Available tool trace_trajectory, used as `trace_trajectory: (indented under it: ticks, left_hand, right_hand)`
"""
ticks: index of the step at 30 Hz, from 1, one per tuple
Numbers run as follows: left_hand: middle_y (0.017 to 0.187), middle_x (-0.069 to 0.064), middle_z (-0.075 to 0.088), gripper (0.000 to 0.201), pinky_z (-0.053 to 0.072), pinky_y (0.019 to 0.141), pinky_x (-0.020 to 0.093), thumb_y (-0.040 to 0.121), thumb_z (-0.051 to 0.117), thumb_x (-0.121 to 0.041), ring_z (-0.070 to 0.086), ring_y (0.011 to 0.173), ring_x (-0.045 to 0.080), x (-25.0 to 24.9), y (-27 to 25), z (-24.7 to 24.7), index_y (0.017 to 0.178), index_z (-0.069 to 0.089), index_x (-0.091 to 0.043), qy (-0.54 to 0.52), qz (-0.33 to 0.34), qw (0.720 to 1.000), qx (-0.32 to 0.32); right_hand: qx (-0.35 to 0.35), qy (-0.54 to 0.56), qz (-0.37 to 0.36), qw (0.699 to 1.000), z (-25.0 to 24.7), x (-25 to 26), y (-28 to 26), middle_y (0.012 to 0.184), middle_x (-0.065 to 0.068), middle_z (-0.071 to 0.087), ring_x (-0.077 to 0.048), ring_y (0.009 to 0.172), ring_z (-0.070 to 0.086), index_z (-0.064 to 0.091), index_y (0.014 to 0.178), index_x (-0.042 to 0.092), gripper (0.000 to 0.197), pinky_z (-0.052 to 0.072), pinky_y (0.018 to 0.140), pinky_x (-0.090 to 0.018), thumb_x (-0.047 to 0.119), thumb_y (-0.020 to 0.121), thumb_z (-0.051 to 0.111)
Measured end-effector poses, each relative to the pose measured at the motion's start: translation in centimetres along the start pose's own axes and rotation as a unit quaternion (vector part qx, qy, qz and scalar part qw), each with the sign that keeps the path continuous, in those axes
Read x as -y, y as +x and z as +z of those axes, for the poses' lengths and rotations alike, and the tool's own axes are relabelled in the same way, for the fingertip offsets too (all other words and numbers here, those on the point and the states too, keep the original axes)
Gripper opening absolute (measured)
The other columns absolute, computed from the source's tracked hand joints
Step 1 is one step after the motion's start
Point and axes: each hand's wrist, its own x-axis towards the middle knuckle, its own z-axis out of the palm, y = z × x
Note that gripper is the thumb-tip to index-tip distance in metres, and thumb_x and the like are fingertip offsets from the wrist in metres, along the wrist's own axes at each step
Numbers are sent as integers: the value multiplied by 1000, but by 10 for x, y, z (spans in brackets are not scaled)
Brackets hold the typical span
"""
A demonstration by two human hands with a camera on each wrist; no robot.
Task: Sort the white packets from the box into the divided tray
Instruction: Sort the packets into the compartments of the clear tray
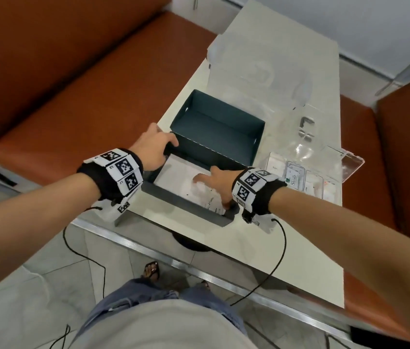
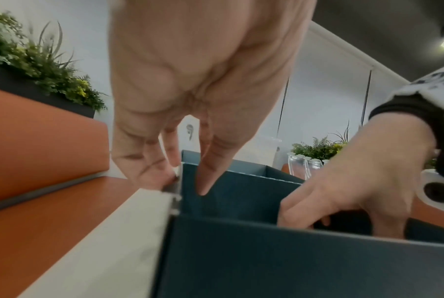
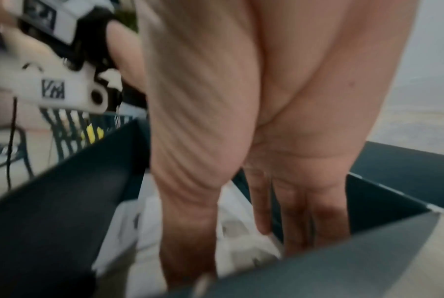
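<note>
In box, right fingers (image 3: 264, 211): extended, slightly apart, on packets (image 1: 186, 185); pinch one only
Left hand (image 1: 154, 149): clamped on box (image 1: 193, 207) wall; keep steady
Tray (image 1: 307, 182): right of box; lift clear, then cross

It looked like a café or restaurant booth: orange upholstered benches (image 1: 78, 79) flanked a pale table (image 1: 269, 238), with planters of greenery (image 2: 37, 60) behind the benches.
</note>
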Motion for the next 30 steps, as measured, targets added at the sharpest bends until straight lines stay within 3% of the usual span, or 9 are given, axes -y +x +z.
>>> trace_trajectory:
  ticks: [2, 5, 8, 12, 16, 18, 24, 27, 30]
  left_hand:
    - [127, 13, 46, 44, 47, 84, 34, 89, 54, 7, 52, 107, 32, 8, -1, -1, 124, 61, -19, -7, -2, 1000, 17]
    - [126, 12, 55, 40, 48, 75, 33, 91, 52, 5, 58, 103, 33, 15, -2, -2, 119, 64, -20, -24, -9, 999, 20]
    - [126, 12, 54, 40, 47, 68, 31, 91, 52, 4, 60, 99, 33, 15, -2, -2, 119, 64, -21, -27, -21, 999, 20]
    - [128, 13, 52, 40, 46, 66, 29, 91, 51, 3, 60, 95, 32, 15, -1, -4, 120, 64, -21, -27, -29, 999, 29]
    - [129, 12, 53, 40, 44, 64, 28, 91, 51, 4, 55, 89, 27, 15, -1, -6, 121, 64, -20, -20, -19, 999, 35]
    - [130, 13, 53, 41, 45, 66, 29, 91, 50, 4, 57, 94, 30, 14, -1, -8, 120, 64, -20, -15, -19, 999, 39]
    - [131, 13, 51, 40, 44, 66, 27, 91, 50, 6, 56, 95, 29, 13, -3, -7, 120, 64, -19, -1, -13, 999, 41]
    - [131, 13, 50, 41, 44, 64, 26, 92, 49, 5, 56, 93, 29, 13, -3, -6, 119, 65, -21, 8, -12, 999, 42]
    - [128, 12, 53, 41, 44, 63, 26, 92, 48, 5, 55, 89, 27, 14, -3, -4, 118, 65, -22, 15, -3, 999, 40]
  right_hand:
    - [8, -15, 7, 1000, 6, 0, 3, 134, -13, 29, -26, 67, 61, 12, 134, 47, 110, 49, 44, -31, 9, 61, 85]
    - [17, -10, 23, 1000, 10, 6, 2, 120, -9, 36, -29, 72, 62, 11, 128, 45, 108, 58, 62, -42, 19, 58, 89]
    - [24, 25, 22, 999, 16, 11, 5, 116, -12, 47, -28, 81, 60, 13, 137, 27, 91, 56, 74, -42, 13, 75, 77]
    - [10, 53, 14, 998, 18, 15, 6, 111, -14, 54, -23, 77, 55, 29, 129, 13, 61, 54, 72, -38, 10, 83, 69]
    - [-5, 29, -2, 1000, 12, 17, 5, 121, -13, 52, -27, 104, 54, 47, 132, 12, 57, 46, 82, -33, 22, 82, 74]
    - [-23, 21, -11, 999, 10, 16, 4, 120, -12, 48, -27, 107, 51, 53, 131, 13, 57, 44, 83, -32, 27, 80, 75]
    - [-63, 127, -32, 989, 5, 13, -8, 89, -14, 65, -30, 85, 60, 69, 104, 7, 36, 53, 77, -38, 34, 80, 72]
    - [-94, 159, -23, 983, 4, 12, -11, 71, -9, 52, -23, 71, 51, 69, 96, 4, 32, 42, 64, -33, 32, 81, 70]
    - [-119, 191, -6, 974, -1, 7, -15, 70, -10, 50, -21, 70, 49, 70, 93, 3, 29, 39, 63, -31, 30, 81, 71]
